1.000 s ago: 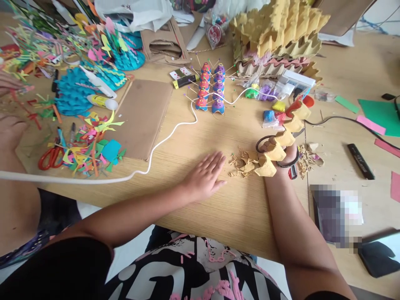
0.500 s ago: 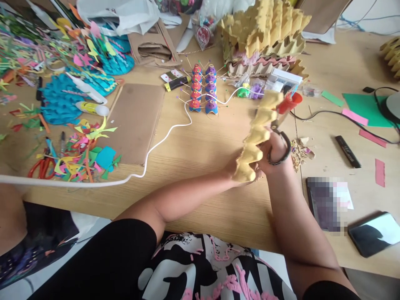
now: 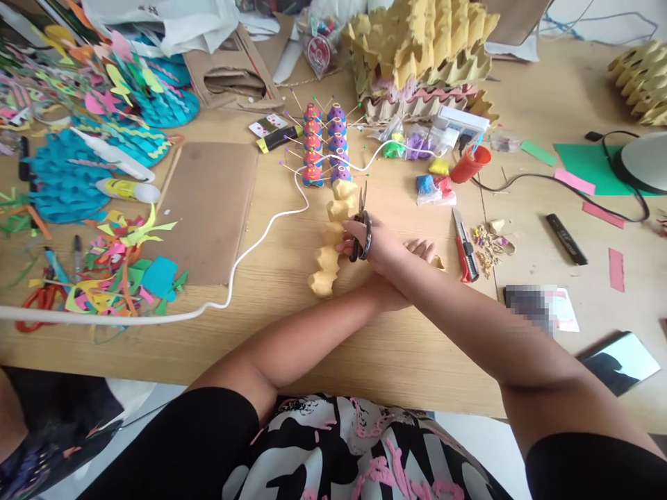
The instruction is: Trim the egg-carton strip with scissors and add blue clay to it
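A strip of yellow egg carton stands on the wooden table, its upper end near the painted rows. My right hand crosses over my left wrist, closed on black-handled scissors whose blades point away from me; its fingertips are against the strip's right side. Beneath it, my left hand is partly covered, its fingers apart and pointing right, near a small yellow scrap. A red-orange carton row and a purple-blue one with pins stand beyond.
Cardboard, paper scraps and blue carton pieces lie left. A white cable crosses the table. Right are a red cutter, a red cup and a phone. Egg trays are stacked behind.
The carton strip has moved left and down onto the table. My right hand has swung left across my left wrist, with the scissors now plainly visible. My left hand has come off the strip.
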Available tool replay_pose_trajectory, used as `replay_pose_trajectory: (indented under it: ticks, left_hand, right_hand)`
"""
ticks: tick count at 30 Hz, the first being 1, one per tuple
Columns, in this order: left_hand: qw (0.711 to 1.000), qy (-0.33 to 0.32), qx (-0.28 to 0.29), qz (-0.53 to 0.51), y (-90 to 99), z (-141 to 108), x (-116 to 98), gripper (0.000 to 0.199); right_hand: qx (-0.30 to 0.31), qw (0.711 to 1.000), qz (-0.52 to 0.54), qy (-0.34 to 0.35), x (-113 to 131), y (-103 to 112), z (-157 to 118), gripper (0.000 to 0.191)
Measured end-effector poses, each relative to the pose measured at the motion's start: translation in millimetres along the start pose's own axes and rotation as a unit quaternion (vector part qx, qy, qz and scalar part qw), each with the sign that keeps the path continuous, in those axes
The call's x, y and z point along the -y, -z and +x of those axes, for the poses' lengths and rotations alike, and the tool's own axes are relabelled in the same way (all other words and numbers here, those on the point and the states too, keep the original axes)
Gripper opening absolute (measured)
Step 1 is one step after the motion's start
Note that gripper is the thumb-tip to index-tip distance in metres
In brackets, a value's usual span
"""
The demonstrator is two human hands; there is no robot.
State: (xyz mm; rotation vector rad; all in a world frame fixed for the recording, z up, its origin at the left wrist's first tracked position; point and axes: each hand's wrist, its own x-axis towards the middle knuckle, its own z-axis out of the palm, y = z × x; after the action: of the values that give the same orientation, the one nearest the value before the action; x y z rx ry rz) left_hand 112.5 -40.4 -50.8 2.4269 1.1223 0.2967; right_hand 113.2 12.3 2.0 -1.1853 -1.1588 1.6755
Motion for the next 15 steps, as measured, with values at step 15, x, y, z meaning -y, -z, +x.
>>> replay_pose_trajectory:
  ticks: [15]
  left_hand:
    - [0.978, -0.051, -0.147, -0.140, 12.2, -5.3, 0.7, 0.068]
  right_hand:
    - [-0.166, 0.926, -0.290, 0.177, 56.7, 104.1, -110.7, 0.031]
